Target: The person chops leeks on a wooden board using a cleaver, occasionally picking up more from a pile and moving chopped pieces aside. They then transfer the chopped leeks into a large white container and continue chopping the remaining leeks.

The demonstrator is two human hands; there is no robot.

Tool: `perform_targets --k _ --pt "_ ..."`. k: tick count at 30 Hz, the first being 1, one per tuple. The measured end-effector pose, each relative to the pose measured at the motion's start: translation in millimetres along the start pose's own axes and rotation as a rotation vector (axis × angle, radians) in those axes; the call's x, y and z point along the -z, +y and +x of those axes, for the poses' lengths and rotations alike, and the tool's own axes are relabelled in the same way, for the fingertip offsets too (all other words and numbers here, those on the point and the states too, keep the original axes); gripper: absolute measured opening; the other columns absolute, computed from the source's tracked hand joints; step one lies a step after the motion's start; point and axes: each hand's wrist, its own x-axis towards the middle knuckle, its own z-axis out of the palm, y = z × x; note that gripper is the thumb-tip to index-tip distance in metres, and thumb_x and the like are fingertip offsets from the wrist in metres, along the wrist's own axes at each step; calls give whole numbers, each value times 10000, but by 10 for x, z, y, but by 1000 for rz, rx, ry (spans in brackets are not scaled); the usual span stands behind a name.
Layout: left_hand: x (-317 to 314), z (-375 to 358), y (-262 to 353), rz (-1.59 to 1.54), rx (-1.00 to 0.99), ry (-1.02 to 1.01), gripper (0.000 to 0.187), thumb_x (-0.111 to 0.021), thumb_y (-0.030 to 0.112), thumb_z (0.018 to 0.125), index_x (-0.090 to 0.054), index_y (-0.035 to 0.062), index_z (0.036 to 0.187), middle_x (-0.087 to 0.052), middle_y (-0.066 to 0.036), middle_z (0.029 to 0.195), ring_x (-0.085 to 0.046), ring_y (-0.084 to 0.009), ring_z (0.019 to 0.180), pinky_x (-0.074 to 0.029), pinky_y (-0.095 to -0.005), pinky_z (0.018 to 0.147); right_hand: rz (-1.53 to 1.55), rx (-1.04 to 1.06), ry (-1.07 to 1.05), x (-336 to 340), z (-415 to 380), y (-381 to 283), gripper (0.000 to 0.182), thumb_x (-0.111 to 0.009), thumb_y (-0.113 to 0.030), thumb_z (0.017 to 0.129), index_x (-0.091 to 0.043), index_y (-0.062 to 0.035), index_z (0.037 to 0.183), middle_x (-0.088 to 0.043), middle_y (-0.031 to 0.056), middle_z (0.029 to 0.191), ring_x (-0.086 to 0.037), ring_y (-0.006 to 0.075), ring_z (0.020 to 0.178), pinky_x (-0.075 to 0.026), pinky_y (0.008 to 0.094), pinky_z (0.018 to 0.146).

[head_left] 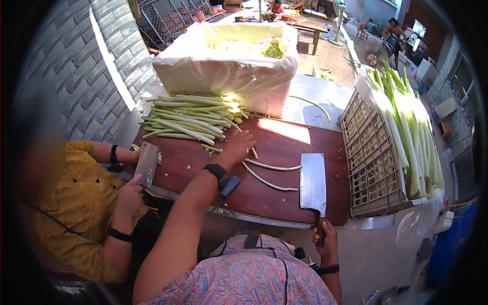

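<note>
My left hand [239, 147] is on the dark red cutting board, beside a pile of long pale green stalks [188, 117]. Its fingers are bent over a stalk that runs out beneath them. Two thin curved stalks [274, 165] reach from near this hand toward the cleaver. My right hand [327, 238] is closed round the dark handle of a broad cleaver [312, 180], whose blade lies over the board. At left, a co-worker in a yellow shirt holds another cleaver [148, 163] near small cut pieces.
A large plastic-lined white box [223, 84] with pale green pieces stands behind the pile. On the right, a brown crate [368, 152] holds tall green stalks [406, 132]. A brick wall [86, 61] rises at left. Further back are a fan [373, 53] and other people.
</note>
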Motion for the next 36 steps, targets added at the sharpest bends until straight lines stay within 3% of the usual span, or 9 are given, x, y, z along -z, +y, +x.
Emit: perform_targets --k 2,6,8,11,15,21,23,30,36 --pt "-95 -53 -175 376 -96 170 231 -680 160 738 -683 187 967 -611 -41 1079 -536 -234 1145 -343 -489 1024 5 9 -5 7 2 9 173 -566 -225 964 -549 -104 1087 -595 73 750 -520 139 535 -396 258 454" --pt "258 50 -69 341 -119 -42 197 -613 107 773 -658 157 958 -583 -35 976 -548 -240 1036 -382 -458 938 -5 27 -10 -40 -24 15 181 -564 -224 966 -560 -97 1094 -596 72 750 -522 139 534 -401 259 456" --pt "393 170 118 50 -197 131 215 -604 92 762 -645 152 964 -552 -48 887 -573 -240 936 -431 -453 836 -8 33 -7 -48 -27 20 187 -565 -222 965 -562 -93 1101 -596 71 749 -523 139 533 -404 259 458" --pt "524 386 630 -29 -366 327 153 -629 129 722 -592 109 869 -555 -47 867 -585 -251 861 -466 -438 754 -16 37 -1 -38 -16 30 194 -569 -218 963 -565 -90 1109 -595 71 748 -526 140 534 -409 260 459" --pt "441 470 1096 -3 -444 346 164 -629 136 721 -574 92 868 -546 -52 861 -588 -249 795 -473 -415 682 -19 40 5 -28 -14 36 212 -578 -218 959 -564 -84 1123 -597 75 746 -526 138 531 -411 263 459" --pt "-43 -82 1111 -236 -207 144 466 -674 252 810 -567 62 1222 -604 -138 1135 -574 -314 1075 -449 -449 898 3 54 -19 -10 8 72 210 -565 -196 967 -559 -73 1137 -600 80 742 -535 139 530 -425 262 452" --pt "23 -247 1004 -209 -16 -68 570 -695 304 821 -527 64 1309 -575 -149 1241 -519 -321 1185 -387 -449 990 10 60 -11 -32 -6 69 212 -562 -191 969 -559 -72 1144 -600 80 742 -538 140 531 -430 262 450" --pt "143 -648 807 -220 -138 -83 492 -725 275 786 -590 90 1221 -600 -101 1158 -543 -298 1120 -392 -447 953 15 59 -21 -5 20 83 239 -565 -188 968 -564 -72 1177 -603 82 742 -538 141 524 -436 262 449" --pt "-148 -602 953 -170 11 170 233 -685 200 802 -664 111 1017 -591 -80 893 -570 -307 894 -457 -446 766 24 82 -42 -49 -30 -16 301 -573 -147 950 -556 -51 1235 -604 79 736 -531 125 521 -430 257 446"
